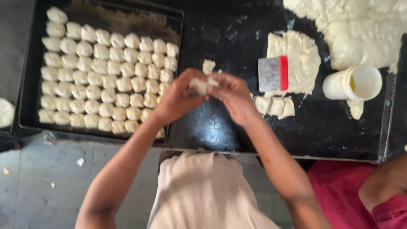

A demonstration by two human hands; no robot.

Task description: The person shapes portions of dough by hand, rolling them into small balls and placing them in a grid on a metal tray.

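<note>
I see my left hand (176, 99) and right hand (233, 95) pinching one small pale lump of soft dough (200, 85) between their fingertips. Just beyond the grip lies a smaller dough scrap (208, 66). Left of it sits a black metal tray (29, 108) with rows of dough pieces (101, 80). To its right, a red-handled steel scraper (273, 74) rests on a flat dough slab (303, 59).

**Dark worktop over grey tiled floor**

Glossy black flat worktop (237, 29), smeared with white flour streaks, fills upper frame. Metal strip edges its front. Below left, grey square-tiled floor (38, 182) with pale grout lines and a few small white crumbs. Light soft, even, sheen on the worktop.
</note>
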